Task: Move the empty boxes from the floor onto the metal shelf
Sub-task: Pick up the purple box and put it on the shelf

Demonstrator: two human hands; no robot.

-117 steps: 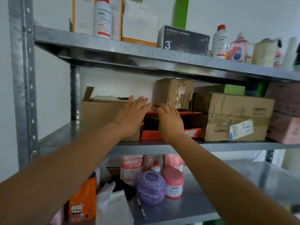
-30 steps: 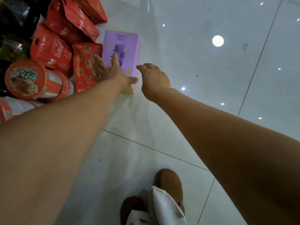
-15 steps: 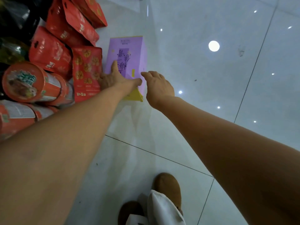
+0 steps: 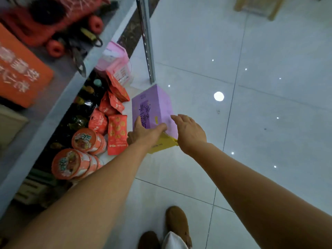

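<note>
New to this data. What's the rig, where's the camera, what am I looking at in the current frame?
There is no robot. A person wears one wide-angle camera on the head, looking down at their own bare arms; the brown shoes at the bottom are theirs.

They stand on a tiled floor beside a metal shelf. Both hands are at a purple box with a yellow end, which stands on the floor. The left hand lies on its near face with the thumb across it. The right hand is at the box's right side, fingers spread; contact there is unclear. Neither hand has closed yet.

Left of the box, under the shelf, lie red snack bags and orange noodle cups. A pink box sits farther back.
</note>
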